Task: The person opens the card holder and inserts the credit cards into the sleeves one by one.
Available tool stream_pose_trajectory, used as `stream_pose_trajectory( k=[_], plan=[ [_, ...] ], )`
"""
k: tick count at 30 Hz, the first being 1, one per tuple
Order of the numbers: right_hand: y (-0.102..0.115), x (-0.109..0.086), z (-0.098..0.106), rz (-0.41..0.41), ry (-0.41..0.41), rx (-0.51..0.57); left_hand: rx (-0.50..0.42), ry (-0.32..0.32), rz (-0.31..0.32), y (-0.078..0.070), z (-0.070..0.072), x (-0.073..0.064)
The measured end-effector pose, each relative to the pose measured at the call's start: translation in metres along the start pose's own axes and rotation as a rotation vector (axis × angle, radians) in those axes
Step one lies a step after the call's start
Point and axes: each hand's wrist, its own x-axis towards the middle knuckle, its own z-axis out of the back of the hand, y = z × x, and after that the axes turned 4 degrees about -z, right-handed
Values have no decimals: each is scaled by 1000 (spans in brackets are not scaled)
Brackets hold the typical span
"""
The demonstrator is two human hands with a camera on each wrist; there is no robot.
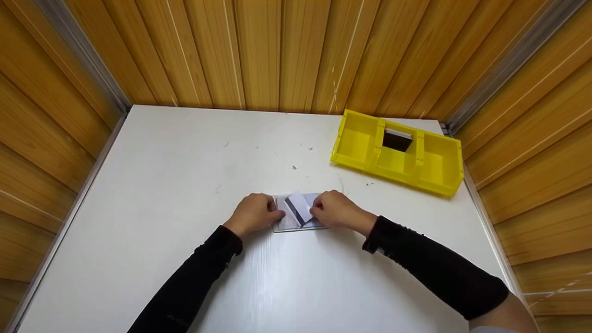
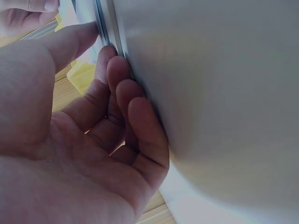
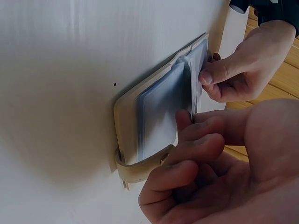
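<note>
A card holder [image 1: 284, 224] with clear sleeves lies spread open on the white table. Its pale cover and snap strap [image 3: 142, 171] show in the right wrist view. My left hand [image 1: 256, 212] pinches the left edge of the sleeves between thumb and fingers. In my right hand [image 1: 338, 210], thumb and index finger pinch a white card [image 1: 301, 206] with a dark stripe. The card stands tilted over the middle of the opened holder. From the right wrist, the fingers of that hand [image 3: 210, 154] hide most of the card.
At the back right of the table [image 1: 185, 162] stands a yellow three-compartment bin [image 1: 377, 171]. A dark-faced stack of cards [image 1: 397, 140] leans in its middle compartment. Wood-patterned walls [image 1: 259, 55] enclose the table at the back and both sides.
</note>
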Motion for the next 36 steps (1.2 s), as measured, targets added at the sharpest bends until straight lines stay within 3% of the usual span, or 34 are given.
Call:
stream_pose_trajectory(
  k=[36],
  plan=[
    [15,5,-17,67,-48,-5,19,-13,-10,0,0,1]
  ],
)
